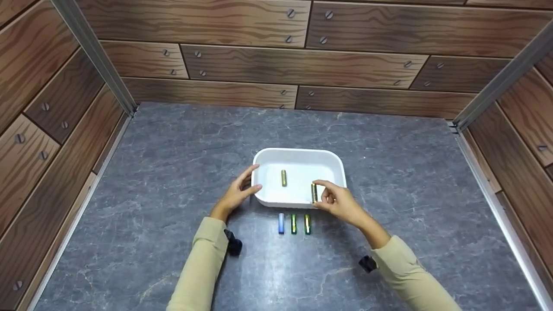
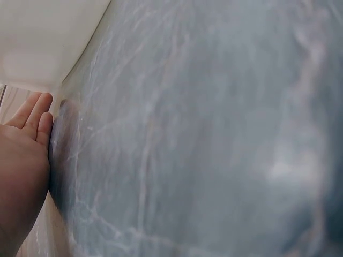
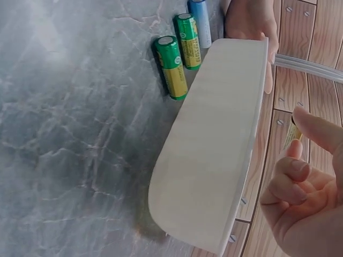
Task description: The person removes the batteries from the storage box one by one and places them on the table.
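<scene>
Between the thumb and index finger of my right hand (image 1: 341, 204), a gold-and-dark battery (image 1: 314, 193) is pinched at its ends above the front right part of a white plastic tub (image 1: 298, 150). The right wrist view shows only a bit of that battery (image 3: 292, 134) past the fingers. Another gold battery (image 1: 284, 178) lies inside the tub, left of its middle. My left hand (image 1: 235, 192) rests against the tub's left side, its thumb and fingertips at the rim. In the left wrist view its visible fingers (image 2: 37, 112) are fairly straight, close beside the tub wall.
In front of the tub, a blue battery (image 1: 281, 223) and two green-and-gold batteries, one in the middle (image 1: 293, 224) and one at the right (image 1: 307, 224), lie in a row on the grey marbled tabletop (image 1: 173, 172). Wood-patterned panels (image 1: 302, 65) enclose the back and sides.
</scene>
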Action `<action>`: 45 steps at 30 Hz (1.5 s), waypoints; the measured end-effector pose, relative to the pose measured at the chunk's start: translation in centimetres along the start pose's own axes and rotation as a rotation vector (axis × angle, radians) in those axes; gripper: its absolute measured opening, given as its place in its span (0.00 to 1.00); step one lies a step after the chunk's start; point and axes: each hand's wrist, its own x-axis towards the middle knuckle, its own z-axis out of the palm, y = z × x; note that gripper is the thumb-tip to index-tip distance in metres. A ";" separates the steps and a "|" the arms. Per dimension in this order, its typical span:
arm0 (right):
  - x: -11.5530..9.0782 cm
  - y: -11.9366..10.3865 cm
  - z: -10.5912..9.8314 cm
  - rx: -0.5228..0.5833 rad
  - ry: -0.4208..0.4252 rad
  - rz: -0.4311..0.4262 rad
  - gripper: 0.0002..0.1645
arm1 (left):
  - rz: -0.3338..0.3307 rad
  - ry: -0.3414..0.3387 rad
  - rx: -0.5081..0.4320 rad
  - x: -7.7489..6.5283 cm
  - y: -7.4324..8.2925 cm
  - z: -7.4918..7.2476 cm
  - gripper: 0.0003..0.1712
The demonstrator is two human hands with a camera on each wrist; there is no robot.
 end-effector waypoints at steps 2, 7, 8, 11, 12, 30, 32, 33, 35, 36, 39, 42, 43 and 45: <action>-0.3 0.1 0.0 0.005 -0.005 0.008 0.31 | -0.005 0.004 0.005 0.0 0.1 0.0 0.39; -1.1 0.2 -0.2 0.026 -0.019 0.016 0.33 | -0.019 0.007 0.002 -0.1 0.2 0.1 0.40; -1.2 0.2 -0.2 0.031 -0.018 0.012 0.33 | -0.022 0.008 0.000 -0.1 0.2 0.1 0.40; -1.5 0.2 -0.3 0.042 -0.010 -0.006 0.32 | -0.016 0.013 -0.002 0.0 0.2 0.1 0.40; -1.6 0.2 -0.3 0.044 -0.006 -0.013 0.32 | -0.016 0.016 -0.003 0.0 0.2 0.2 0.40; -3.1 0.3 0.0 0.046 -0.024 -0.029 0.31 | -0.016 0.023 0.011 -0.1 0.2 0.1 0.39; -3.3 0.3 0.1 0.055 -0.028 -0.018 0.31 | -0.018 0.023 0.014 -0.1 0.3 0.2 0.39; -3.4 0.2 0.1 0.059 -0.030 -0.011 0.31 | -0.023 0.025 0.007 -0.1 0.3 0.2 0.38; -3.6 0.2 0.2 0.054 -0.027 -0.003 0.31 | -0.026 0.026 0.000 -0.1 0.3 0.2 0.38; -3.7 0.2 0.3 0.050 -0.025 -0.003 0.31 | -0.026 0.027 -0.002 -0.1 0.3 0.2 0.38; -3.9 0.3 0.4 0.043 -0.018 -0.012 0.30 | -0.021 0.027 -0.005 -0.1 0.2 0.2 0.38; -4.2 0.4 0.6 0.045 -0.015 -0.018 0.30 | -0.016 0.025 0.003 -0.1 0.3 0.3 0.38; -4.3 0.5 0.6 0.049 -0.015 -0.016 0.30 | -0.015 0.023 0.007 -0.1 0.3 0.3 0.38; -4.4 0.5 0.6 0.052 -0.015 -0.008 0.30 | -0.016 0.023 0.003 0.0 0.2 0.3 0.38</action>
